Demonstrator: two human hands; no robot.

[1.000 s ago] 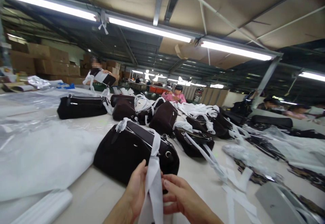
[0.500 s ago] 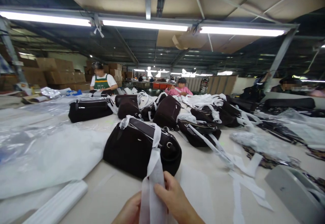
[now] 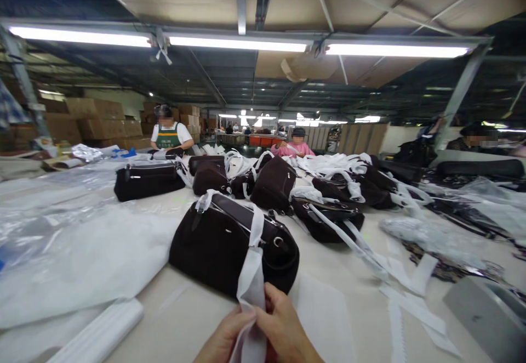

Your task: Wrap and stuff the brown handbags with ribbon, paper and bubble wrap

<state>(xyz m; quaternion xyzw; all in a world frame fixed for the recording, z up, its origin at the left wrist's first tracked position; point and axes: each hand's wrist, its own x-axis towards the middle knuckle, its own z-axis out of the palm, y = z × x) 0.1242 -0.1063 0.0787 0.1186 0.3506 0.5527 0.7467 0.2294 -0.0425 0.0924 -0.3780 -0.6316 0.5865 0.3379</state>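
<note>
Both hands meet at the bottom centre on a white wrapping strip (image 3: 251, 278). My left hand (image 3: 224, 336) is closed on the strip's lower part, its thumb against the material. My right hand (image 3: 285, 324) pinches the same strip from the right, thumb bent over it; some fingers are hidden behind. From there the strip runs up to a dark handbag (image 3: 209, 248) standing just beyond my hands. White material is wrapped round the bag's handle (image 3: 257, 226), and a metal ring shows at its right end.
Several more dark bags (image 3: 273, 185) with white-wrapped straps lie behind. Clear plastic and white sheets (image 3: 90, 264) cover the left side. Loose white strips (image 3: 415, 308) and a grey box-like object (image 3: 489, 319) are at right. A person in a green apron (image 3: 170, 138) works across the table.
My left hand has come up to my right, and their thumbs are now close together on the strip. The strip looks more gathered between them. The view has shifted slightly.
</note>
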